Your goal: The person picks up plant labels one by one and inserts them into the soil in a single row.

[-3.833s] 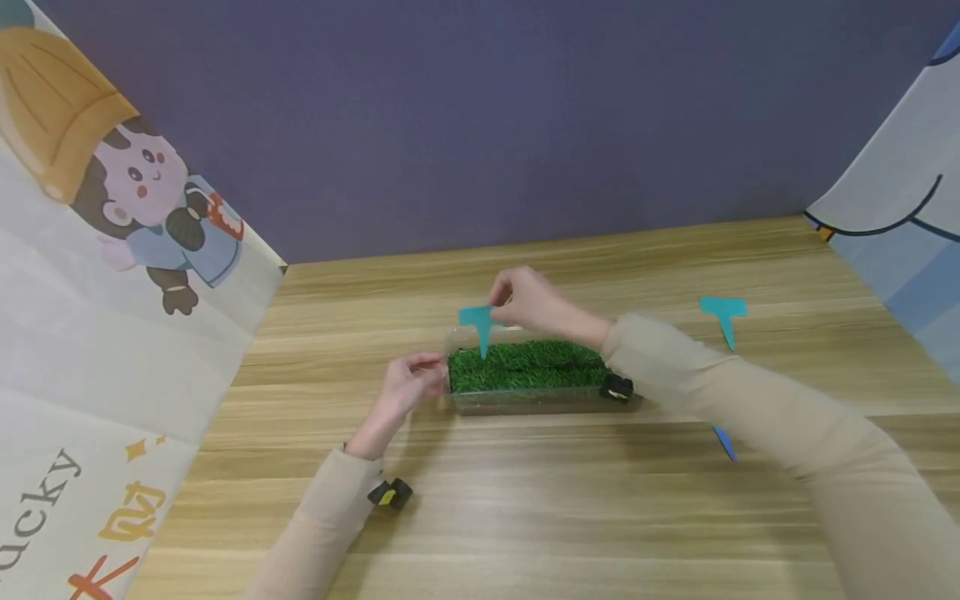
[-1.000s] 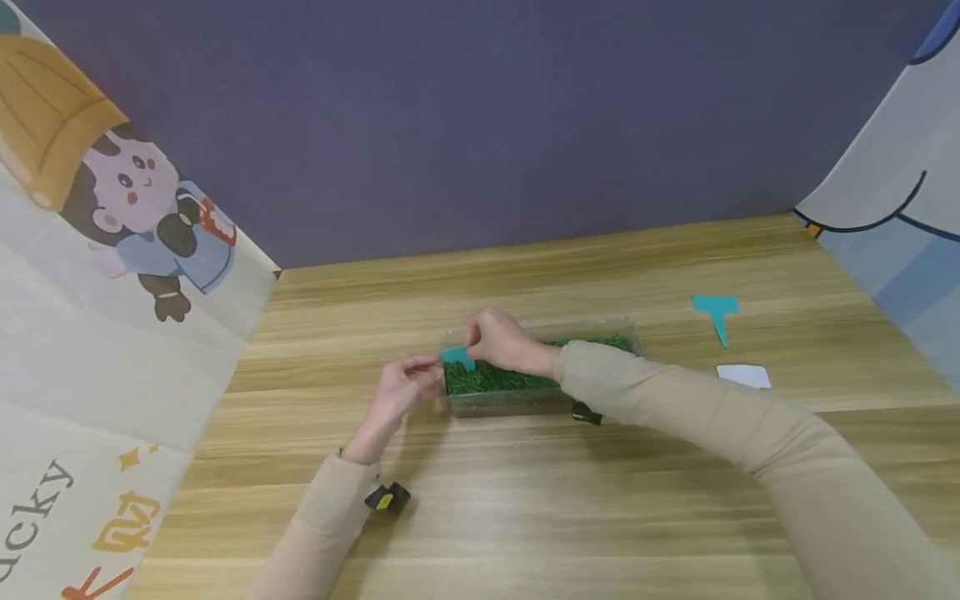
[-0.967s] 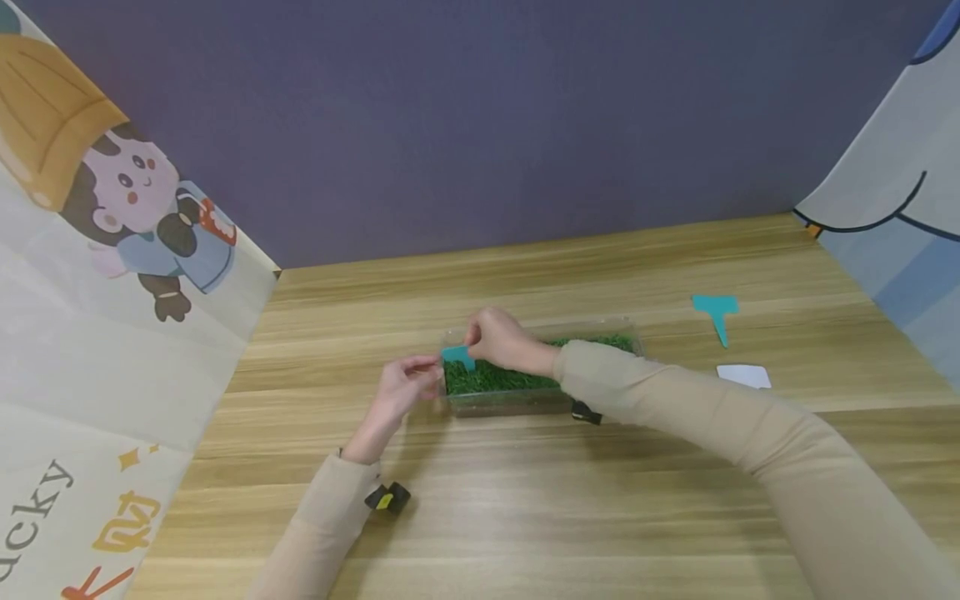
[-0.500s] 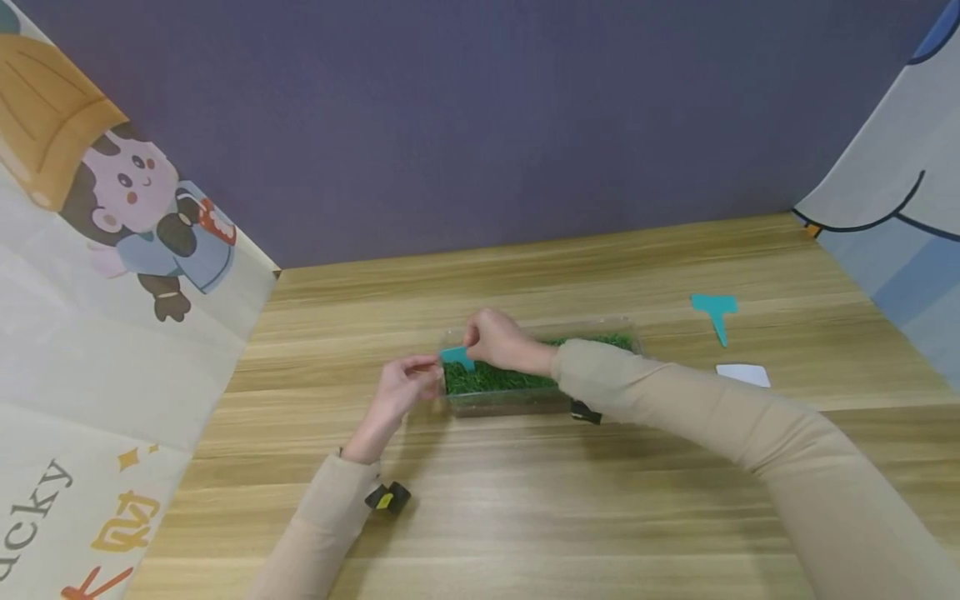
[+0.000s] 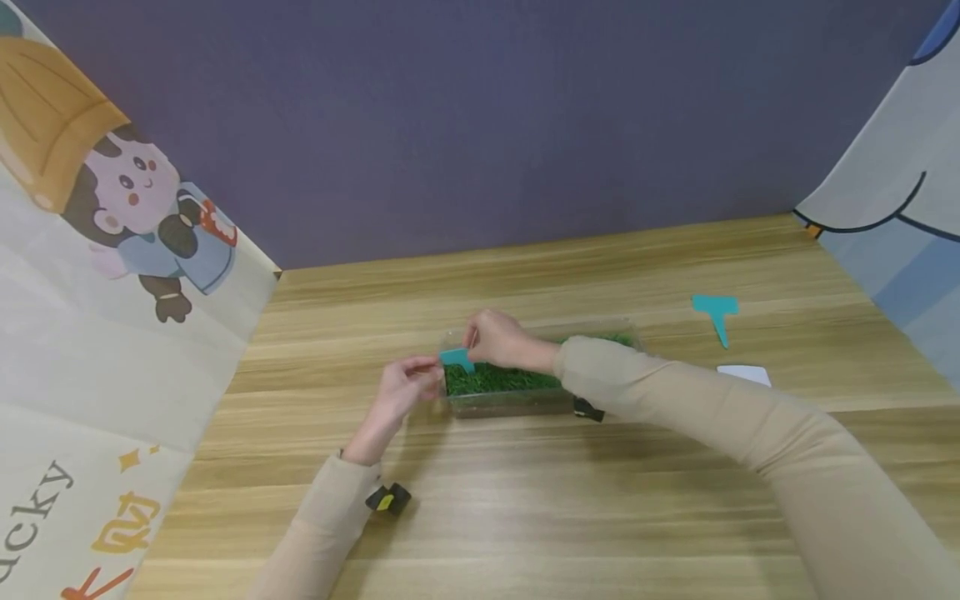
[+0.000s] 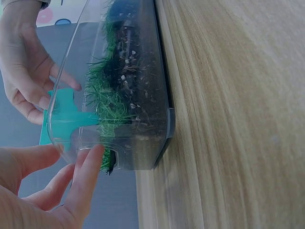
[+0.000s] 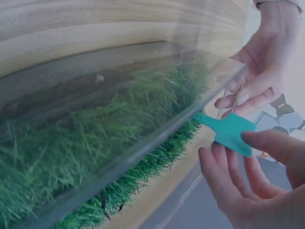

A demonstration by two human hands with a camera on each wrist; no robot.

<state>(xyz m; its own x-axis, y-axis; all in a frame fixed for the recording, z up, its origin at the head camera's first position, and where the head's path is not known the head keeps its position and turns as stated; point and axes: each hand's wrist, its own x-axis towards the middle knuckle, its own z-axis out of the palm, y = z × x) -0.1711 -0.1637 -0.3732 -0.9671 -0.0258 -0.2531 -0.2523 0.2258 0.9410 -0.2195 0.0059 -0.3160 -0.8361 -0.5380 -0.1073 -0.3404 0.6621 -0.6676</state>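
Observation:
A clear box (image 5: 510,410) holding green artificial grass (image 5: 495,379) over dark soil-like filling stands mid-table. My right hand (image 5: 501,340) pinches a teal T-shaped plant label (image 5: 455,357) between thumb and fingers by its broad head. In the right wrist view the label's (image 7: 233,131) narrow stem points down into the grass at the box's left end. My left hand (image 5: 405,387) holds that same end wall; in the left wrist view its thumb and fingers (image 6: 88,176) lie against the wall near the rim, right beside the label. Grass hides the stem's tip.
A second teal T-shaped label (image 5: 716,312) lies on the wooden table (image 5: 525,517), right of the box. Below it a white label-like piece (image 5: 744,374) is partly covered by my right sleeve. A dark wall (image 5: 480,133) bounds the back; printed cloth (image 5: 90,350) hangs at left.
Since the oldest frame, my right hand has moved left and down, lowering the teal label from above the grass into its left end. My left hand has stayed put. Over the last second hardly anything moves.

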